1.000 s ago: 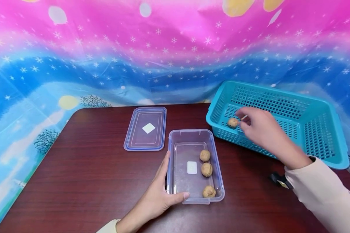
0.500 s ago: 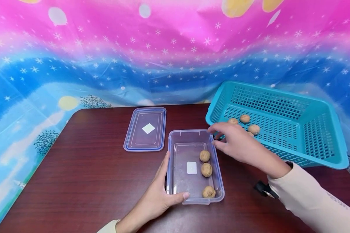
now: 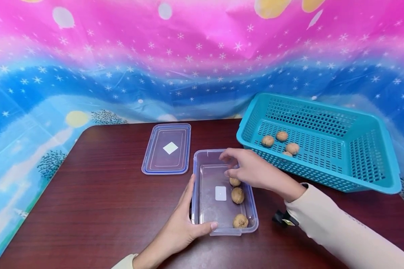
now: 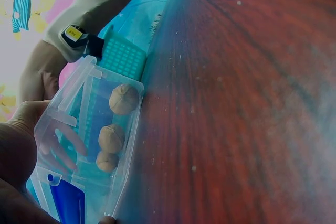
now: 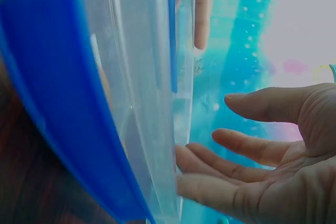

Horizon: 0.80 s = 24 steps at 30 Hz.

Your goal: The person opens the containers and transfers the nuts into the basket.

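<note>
A clear plastic food container (image 3: 208,213) stands uncovered on the table. My left hand (image 3: 180,229) grips its near left corner, thumb over the front rim and fingers along the left side. Three walnuts lie along the container's right side: a near one (image 3: 240,220), a middle one (image 3: 237,195) and a far one (image 3: 235,182) partly hidden by my right hand (image 3: 252,168). That hand hangs over the far right rim, fingers loosely bent. In the right wrist view nothing shows between thumb and fingers (image 5: 257,148). The left wrist view shows the walnuts (image 4: 124,99) through the container wall.
A turquoise basket (image 3: 353,179) with several walnuts (image 3: 281,136) in its left end stands at the back right. The container's lid (image 3: 155,153) lies flat on the dark wooden table (image 3: 114,198), behind and left of the container. A patterned cloth (image 3: 195,63) hangs behind the table.
My right hand has moved left and nearer, out of the basket and over the container's far right side. Walnuts it covered in the basket now show. My left hand has stayed put.
</note>
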Tool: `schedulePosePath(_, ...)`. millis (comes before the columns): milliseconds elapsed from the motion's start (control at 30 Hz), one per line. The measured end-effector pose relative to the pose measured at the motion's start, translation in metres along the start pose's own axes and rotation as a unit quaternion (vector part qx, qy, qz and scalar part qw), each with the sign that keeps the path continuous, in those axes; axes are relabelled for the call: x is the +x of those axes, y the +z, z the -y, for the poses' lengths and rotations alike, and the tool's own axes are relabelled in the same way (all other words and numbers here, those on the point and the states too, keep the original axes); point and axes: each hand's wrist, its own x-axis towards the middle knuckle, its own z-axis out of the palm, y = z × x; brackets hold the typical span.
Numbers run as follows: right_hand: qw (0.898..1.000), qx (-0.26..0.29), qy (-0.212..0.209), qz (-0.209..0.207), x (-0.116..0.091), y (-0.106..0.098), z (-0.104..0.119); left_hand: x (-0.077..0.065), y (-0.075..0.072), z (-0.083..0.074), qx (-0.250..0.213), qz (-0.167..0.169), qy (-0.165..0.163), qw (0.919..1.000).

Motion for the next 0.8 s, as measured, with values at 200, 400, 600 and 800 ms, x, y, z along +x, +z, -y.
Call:
schedulePosePath(200,0.999,-0.034,0.009,0.008,0.012,0.011,0.005,0.0,0.0,-0.001,0.001,-0.002,-0.004,1.0)
schedulePosePath(400,0.997,-0.064,0.04,0.036,0.018,0.019,0.012,0.0,0.0,-0.002,0.002,0.0,0.003,1.0)
schedulePosePath(600,0.995,-0.069,0.056,0.035,0.019,0.02,0.013,-0.001,-0.001,-0.003,0.001,0.001,0.003,1.0)
schedulePosePath(800,0.995,-0.028,0.079,0.048,0.014,0.023,0.01,-0.001,0.0,-0.002,0.005,0.002,0.003,1.0)
